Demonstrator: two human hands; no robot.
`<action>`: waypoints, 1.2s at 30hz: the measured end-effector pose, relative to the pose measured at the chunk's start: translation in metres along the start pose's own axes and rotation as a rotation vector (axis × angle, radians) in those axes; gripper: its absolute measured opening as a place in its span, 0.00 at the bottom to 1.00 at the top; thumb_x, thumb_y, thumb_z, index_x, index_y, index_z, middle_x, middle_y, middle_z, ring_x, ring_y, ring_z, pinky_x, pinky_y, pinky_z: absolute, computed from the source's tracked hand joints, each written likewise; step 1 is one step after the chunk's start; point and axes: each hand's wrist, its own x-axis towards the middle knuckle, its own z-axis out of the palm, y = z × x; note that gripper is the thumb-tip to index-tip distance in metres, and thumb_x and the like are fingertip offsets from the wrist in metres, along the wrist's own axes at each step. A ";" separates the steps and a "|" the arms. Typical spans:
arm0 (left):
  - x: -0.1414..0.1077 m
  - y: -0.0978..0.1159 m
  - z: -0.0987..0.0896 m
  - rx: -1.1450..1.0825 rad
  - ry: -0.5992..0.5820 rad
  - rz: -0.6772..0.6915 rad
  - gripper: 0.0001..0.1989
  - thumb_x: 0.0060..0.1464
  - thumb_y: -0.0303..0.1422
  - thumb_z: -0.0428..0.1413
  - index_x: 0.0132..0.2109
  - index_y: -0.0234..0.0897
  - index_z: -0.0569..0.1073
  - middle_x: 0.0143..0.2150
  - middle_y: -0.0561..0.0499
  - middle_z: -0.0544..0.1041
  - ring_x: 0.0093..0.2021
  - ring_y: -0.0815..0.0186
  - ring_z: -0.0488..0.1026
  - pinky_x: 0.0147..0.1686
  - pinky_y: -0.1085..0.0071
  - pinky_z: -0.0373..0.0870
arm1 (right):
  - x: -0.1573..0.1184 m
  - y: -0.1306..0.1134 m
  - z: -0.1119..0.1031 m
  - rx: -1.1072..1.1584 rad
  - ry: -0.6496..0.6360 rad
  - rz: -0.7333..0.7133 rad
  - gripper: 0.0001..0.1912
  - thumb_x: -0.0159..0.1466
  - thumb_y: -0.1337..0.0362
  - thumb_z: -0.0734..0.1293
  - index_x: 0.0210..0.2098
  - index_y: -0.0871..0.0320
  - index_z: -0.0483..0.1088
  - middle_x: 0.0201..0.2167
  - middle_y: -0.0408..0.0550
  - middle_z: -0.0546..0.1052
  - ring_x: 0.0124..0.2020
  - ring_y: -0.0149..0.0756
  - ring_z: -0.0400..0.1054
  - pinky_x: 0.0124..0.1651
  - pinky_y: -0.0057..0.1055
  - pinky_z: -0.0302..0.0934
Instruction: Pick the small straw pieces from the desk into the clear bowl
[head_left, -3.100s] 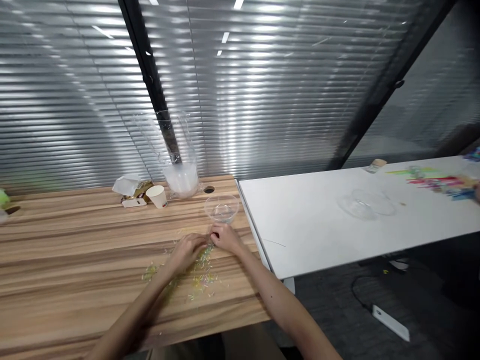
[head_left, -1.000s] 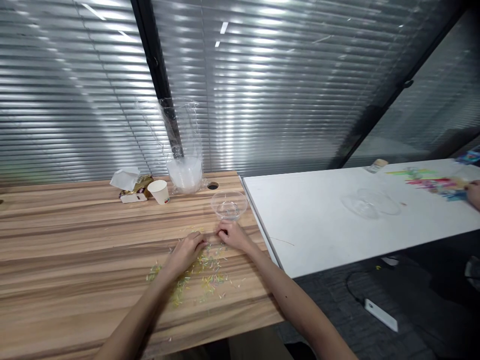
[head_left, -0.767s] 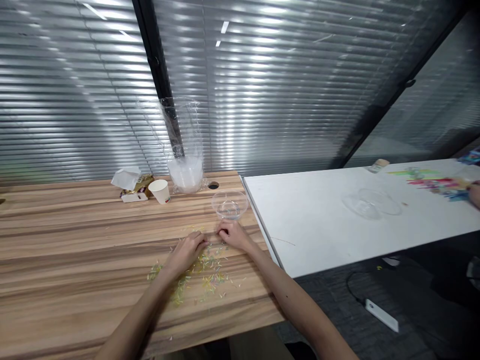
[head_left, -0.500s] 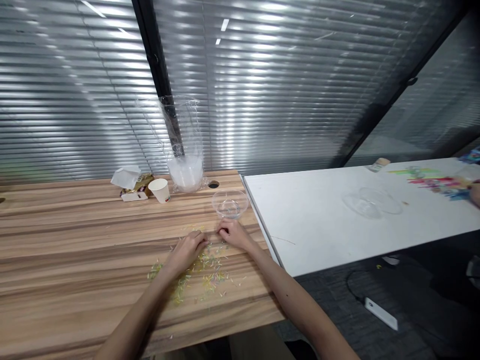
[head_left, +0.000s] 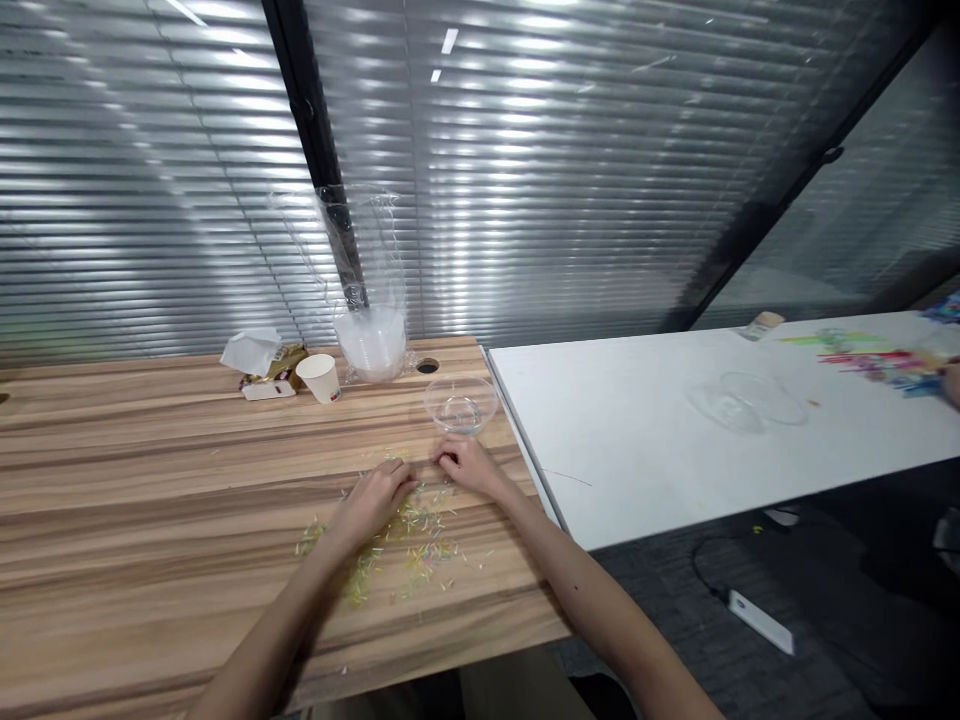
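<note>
Short, thin coloured pieces [head_left: 431, 552], mostly yellow and green with some pink, lie scattered over the wood-grain table. My left hand [head_left: 377, 497] rests low among them, its fingers pressed together and pointing right. Just in front of a clear plastic bowl [head_left: 460, 405], my right hand [head_left: 466, 464] is curled with thumb and fingertips together. Whatever either hand pinches is too small or hidden to make out. A gap of bare wood separates the two hands.
At the back stand a tissue pack [head_left: 271, 378], a paper cup [head_left: 319, 378] and a clear bag with white bowls [head_left: 373, 345]. On the white table [head_left: 585, 430] to the right lie clear lids [head_left: 742, 402] and colourful strips [head_left: 874, 368], near another person's hand [head_left: 951, 382].
Both hands stay nearly in the same place, with only slight finger movement. The whole view has shifted a little.
</note>
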 end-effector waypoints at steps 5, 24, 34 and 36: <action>0.000 -0.001 0.001 0.008 -0.002 0.003 0.11 0.63 0.34 0.45 0.38 0.38 0.71 0.37 0.47 0.73 0.38 0.61 0.69 0.40 0.67 0.65 | 0.000 0.002 0.001 0.002 0.001 0.000 0.13 0.57 0.79 0.62 0.30 0.60 0.75 0.33 0.44 0.76 0.37 0.32 0.70 0.45 0.27 0.62; 0.001 0.002 -0.002 0.035 -0.012 0.017 0.11 0.63 0.33 0.45 0.37 0.37 0.70 0.37 0.47 0.73 0.37 0.61 0.69 0.38 0.67 0.65 | -0.001 0.000 -0.001 0.037 0.017 -0.010 0.12 0.57 0.80 0.62 0.30 0.61 0.74 0.33 0.45 0.76 0.37 0.32 0.70 0.44 0.26 0.62; 0.001 0.000 0.000 0.091 -0.029 0.029 0.11 0.64 0.33 0.45 0.38 0.36 0.69 0.37 0.46 0.73 0.38 0.61 0.69 0.39 0.66 0.66 | 0.000 0.001 0.000 0.049 0.022 -0.020 0.13 0.57 0.79 0.61 0.30 0.60 0.74 0.33 0.45 0.76 0.37 0.32 0.70 0.44 0.27 0.62; 0.001 0.000 0.000 0.090 -0.027 0.032 0.10 0.63 0.33 0.45 0.38 0.36 0.69 0.37 0.46 0.73 0.38 0.61 0.70 0.39 0.66 0.66 | -0.001 0.001 0.000 0.052 0.023 -0.020 0.12 0.57 0.79 0.62 0.30 0.60 0.74 0.33 0.45 0.76 0.37 0.32 0.70 0.44 0.27 0.62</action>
